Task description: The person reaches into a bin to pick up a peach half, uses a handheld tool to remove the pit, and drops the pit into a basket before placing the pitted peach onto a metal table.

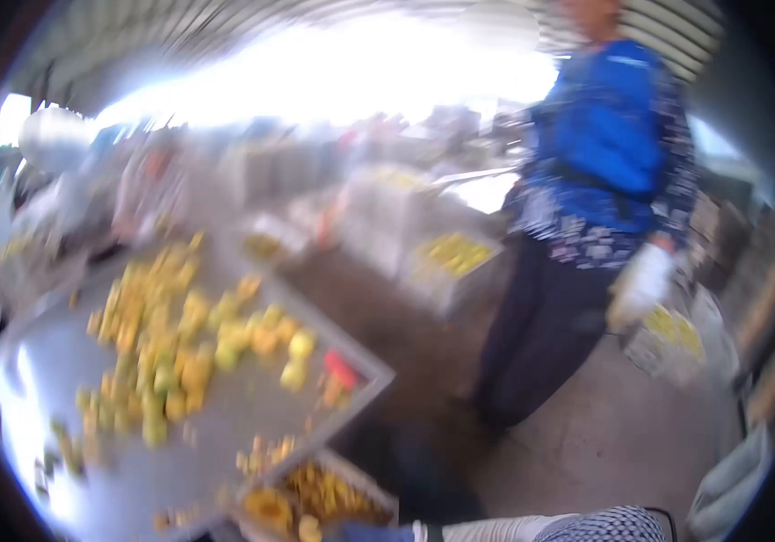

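the yellow pieces (148,379) lay in a loose, uneven heap across the metal table (243,411), whose smooth grey top threw back bright white glare at its left side. they looked rounded and chunky, going from golden orange to pale yellow-green, though blur hid their finer texture. a smooth-looking red object (342,369) lay near the table's corner, beside smaller orange-yellow scraps.

below the table edge, an open box (362,471) with straight pale sides held more golden pieces, some broad and round, others thin and broken. near it, at the bottom edge, the right hand (365,533) showed only as a blurred blue shape, past a pale sleeve (505,528) and a dark-and-white, net-patterned cloth; whether its fingers were spread or closed on anything could not be told. the left hand was out of view.

a person (600,154) in a blue top with speckled sleeves stood beyond, near pale crates (441,291) topped with yellow, under a ribbed, curved roof (667,32).
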A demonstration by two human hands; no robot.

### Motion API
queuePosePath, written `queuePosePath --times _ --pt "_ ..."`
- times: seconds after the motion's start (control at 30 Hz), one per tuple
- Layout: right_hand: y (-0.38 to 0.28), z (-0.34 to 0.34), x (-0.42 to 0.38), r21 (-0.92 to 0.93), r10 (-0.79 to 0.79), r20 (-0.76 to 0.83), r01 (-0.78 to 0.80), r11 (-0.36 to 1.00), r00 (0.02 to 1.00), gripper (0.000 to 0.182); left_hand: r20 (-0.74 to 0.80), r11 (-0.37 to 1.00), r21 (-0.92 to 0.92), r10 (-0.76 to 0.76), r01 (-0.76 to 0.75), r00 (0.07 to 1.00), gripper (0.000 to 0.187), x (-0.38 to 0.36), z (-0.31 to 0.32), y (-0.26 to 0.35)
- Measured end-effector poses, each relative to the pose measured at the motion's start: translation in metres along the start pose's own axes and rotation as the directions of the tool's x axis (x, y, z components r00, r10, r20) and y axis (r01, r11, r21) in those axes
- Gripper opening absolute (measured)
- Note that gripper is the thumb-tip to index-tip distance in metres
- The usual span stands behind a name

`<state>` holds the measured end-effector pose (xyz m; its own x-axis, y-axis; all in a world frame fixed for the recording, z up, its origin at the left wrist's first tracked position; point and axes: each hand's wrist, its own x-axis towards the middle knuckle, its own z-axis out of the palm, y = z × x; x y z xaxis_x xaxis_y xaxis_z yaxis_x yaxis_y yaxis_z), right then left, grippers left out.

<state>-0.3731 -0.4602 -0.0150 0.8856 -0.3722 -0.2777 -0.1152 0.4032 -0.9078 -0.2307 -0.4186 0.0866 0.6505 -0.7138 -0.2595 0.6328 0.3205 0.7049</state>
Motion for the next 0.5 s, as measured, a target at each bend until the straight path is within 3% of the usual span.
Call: queuePosePath --times 0.03,0.07,0.13,0.17,0.2,0.27,0.3,0.37,0.4,0.43,0.5 --pt "0.003 -0.001 -0.005 -0.141 -0.021 -0.011 0.02 0.99 1.0 0.048 -0.064 0.996 -0.091 0.007 -0.013 0.998 0.073 0.003 -0.003 -0.009" --pt "0.0 -0.001 -0.012 -0.358 -0.066 0.008 0.064 0.932 0.998 0.044 -0.013 0.979 -0.177 -0.101 0.098 0.995 0.078 0.005 -0.02 -0.015" --pt "-0.008 -0.006 -0.022 -0.756 -0.207 0.1 0.21 0.62 0.973 0.04 -0.026 0.967 -0.243 -0.09 0.081 0.996 0.076 -0.003 -0.029 -0.005" --pt "-0.003 -0.007 -0.024 -0.812 -0.22 0.094 0.203 0.547 0.971 0.039 -0.151 0.98 -0.197 0.01 -0.04 0.989 0.079 -0.001 -0.031 -0.009" --pt "0.006 -0.009 -0.021 -0.824 -0.2 0.051 0.154 0.546 0.978 0.04 0.006 0.989 0.05 0.142 -0.142 0.99 0.084 -0.008 -0.042 0.002" --pt "0.022 -0.032 -0.011 -0.66 0.071 -0.183 -0.176 0.73 0.981 0.04 -0.021 0.994 -0.011 0.106 -0.106 0.994 0.086 -0.011 -0.042 0.015" --pt "0.033 -0.04 -0.009 -0.745 0.056 -0.204 -0.192 0.639 0.977 0.038 -0.016 0.993 -0.057 0.107 -0.108 0.994 0.086 -0.012 -0.044 0.02" --pt "0.07 -0.071 0.004 -0.924 -0.058 -0.031 -0.006 0.383 0.998 0.032 -0.025 0.986 -0.112 0.126 -0.128 0.992 0.08 -0.015 -0.059 0.027" --pt "0.089 -0.092 0.011 -0.954 -0.129 0.182 0.207 0.216 0.975 0.028 -0.091 0.981 -0.094 0.161 -0.169 0.983 0.08 -0.021 -0.067 0.033" --pt "0.098 -0.101 0.018 -0.973 -0.232 0.231 0.22 -0.074 0.945 0.029 -0.087 0.984 -0.052 0.167 -0.171 0.982 0.076 -0.026 -0.077 0.043" --pt "0.116 -0.133 0.025 -0.895 -0.166 -0.002 0.072 0.44 0.986 0.04 -0.137 0.981 0.026 0.195 -0.193 0.971 0.061 -0.042 -0.109 0.075"
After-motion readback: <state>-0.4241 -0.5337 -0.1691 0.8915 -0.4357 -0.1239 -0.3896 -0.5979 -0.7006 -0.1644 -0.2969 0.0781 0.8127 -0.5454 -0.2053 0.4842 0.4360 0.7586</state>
